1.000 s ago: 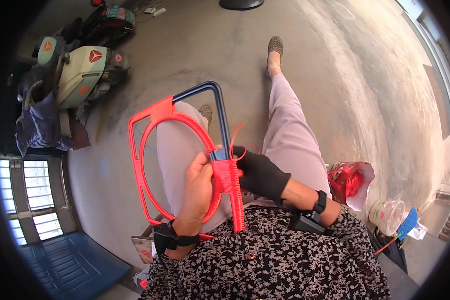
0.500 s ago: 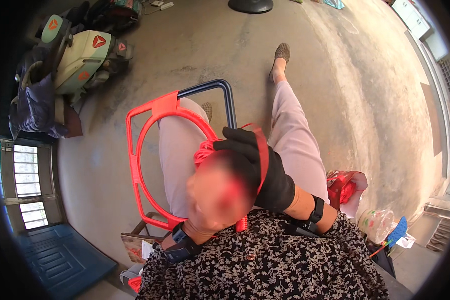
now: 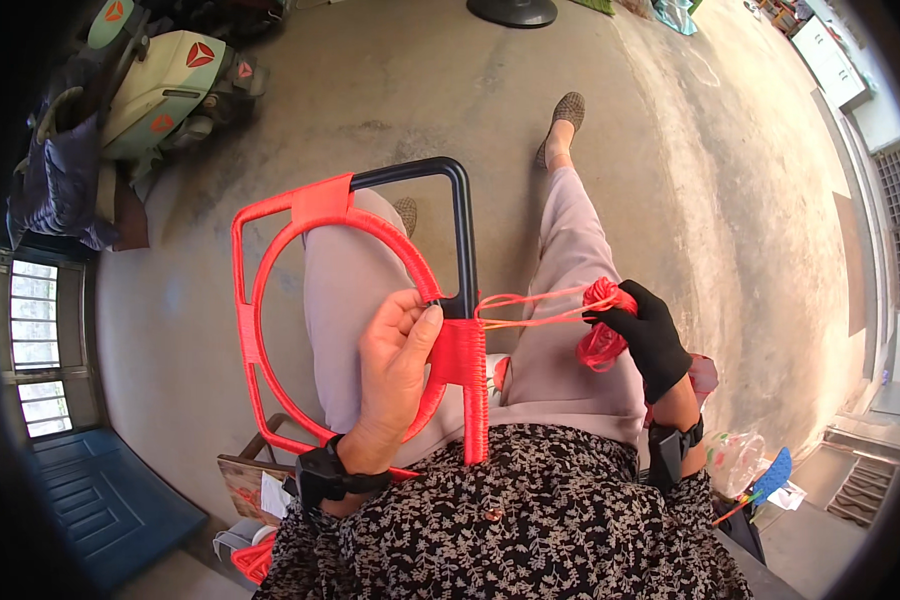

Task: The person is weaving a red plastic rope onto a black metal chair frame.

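A black square frame (image 3: 461, 215) with a ring inside it rests over my lap, much of it wrapped in red cord (image 3: 322, 200). Its upper right corner and part of the right side show bare black. My left hand (image 3: 395, 350), ungloved, pinches the ring's right side, where the wrapping meets the bare bar. My right hand (image 3: 655, 340) wears a black glove and grips a bundle of red cord (image 3: 600, 325) off to the right. Stretched strands (image 3: 530, 308) run from that bundle to the wrapped right side of the frame.
A scooter (image 3: 165, 95) stands at the far left, above a blue door panel (image 3: 110, 505). Beside my right arm are a clear plastic container (image 3: 735, 460) and a blue paddle-shaped thing (image 3: 770, 475). A round black base (image 3: 513, 10) sits on the floor ahead.
My hands were together over the frame's right side. Now my right hand has pulled away to the right with the cord bundle, drawing strands out; my left hand has moved up onto the ring.
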`<state>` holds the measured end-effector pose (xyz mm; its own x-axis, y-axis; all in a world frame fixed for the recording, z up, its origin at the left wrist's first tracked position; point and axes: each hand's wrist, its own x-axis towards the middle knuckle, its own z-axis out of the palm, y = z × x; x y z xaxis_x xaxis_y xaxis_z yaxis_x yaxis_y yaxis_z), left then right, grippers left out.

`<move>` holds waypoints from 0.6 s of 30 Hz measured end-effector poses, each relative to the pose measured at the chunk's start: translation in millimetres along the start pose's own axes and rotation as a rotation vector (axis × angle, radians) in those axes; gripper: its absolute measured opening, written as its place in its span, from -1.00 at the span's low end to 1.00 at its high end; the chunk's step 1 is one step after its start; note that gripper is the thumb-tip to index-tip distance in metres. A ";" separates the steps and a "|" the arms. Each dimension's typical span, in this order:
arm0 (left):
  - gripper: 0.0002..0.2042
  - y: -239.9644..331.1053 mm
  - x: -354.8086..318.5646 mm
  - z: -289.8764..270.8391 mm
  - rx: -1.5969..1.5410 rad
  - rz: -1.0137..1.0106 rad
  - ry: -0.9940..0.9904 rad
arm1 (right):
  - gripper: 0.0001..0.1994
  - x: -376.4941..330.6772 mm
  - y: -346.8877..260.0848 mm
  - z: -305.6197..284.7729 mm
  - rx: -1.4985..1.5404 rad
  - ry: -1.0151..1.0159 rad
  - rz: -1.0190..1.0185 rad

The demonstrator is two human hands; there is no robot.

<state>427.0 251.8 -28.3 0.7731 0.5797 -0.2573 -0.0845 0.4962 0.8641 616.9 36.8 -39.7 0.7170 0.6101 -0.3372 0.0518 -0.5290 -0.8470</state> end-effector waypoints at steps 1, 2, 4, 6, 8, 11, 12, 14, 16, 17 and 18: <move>-0.81 1.2 -0.2 -0.3 -0.002 0.000 0.002 | -0.76 -1.9 1.5 1.6 0.305 0.015 0.063; -0.82 1.4 0.7 -0.5 -0.069 -0.056 -0.022 | -0.74 -3.3 4.9 3.1 0.610 0.032 0.126; -0.82 2.8 1.7 1.3 -0.138 -0.110 -0.044 | -0.76 -3.4 13.2 2.4 0.666 0.050 0.123; -0.79 6.8 0.7 3.0 -0.215 -0.199 -0.057 | -0.77 -2.7 18.3 2.4 0.793 0.143 0.203; -0.79 6.1 1.8 1.6 -0.231 -0.215 -0.096 | -0.79 -2.7 43.1 -15.3 1.007 0.157 0.129; -0.79 2.1 2.9 -0.5 -0.240 -0.211 -0.132 | -0.84 1.4 84.4 -41.0 1.271 0.461 0.140; -0.80 3.2 -1.3 -1.1 -0.226 -0.188 -0.117 | -0.83 2.7 80.2 -46.1 1.320 0.591 0.244; -0.79 4.7 -3.0 1.1 -0.196 -0.178 -0.095 | -0.78 6.7 116.4 -62.2 1.199 0.582 0.226; -0.79 4.2 1.3 3.0 -0.170 -0.185 -0.100 | -0.83 4.1 127.2 -66.0 1.254 0.475 -0.041; -0.78 3.9 3.6 3.4 -0.175 -0.222 -0.132 | -0.83 -0.4 132.4 -69.5 1.251 0.484 -0.042; -0.76 5.3 2.4 2.8 -0.181 -0.250 -0.148 | -0.82 -4.3 100.4 -60.7 1.184 0.451 0.004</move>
<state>430.1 253.9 -23.1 0.8658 0.3318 -0.3746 0.0195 0.7256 0.6878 661.3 -54.7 -98.3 0.9002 0.2322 -0.3683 -0.4353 0.4619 -0.7728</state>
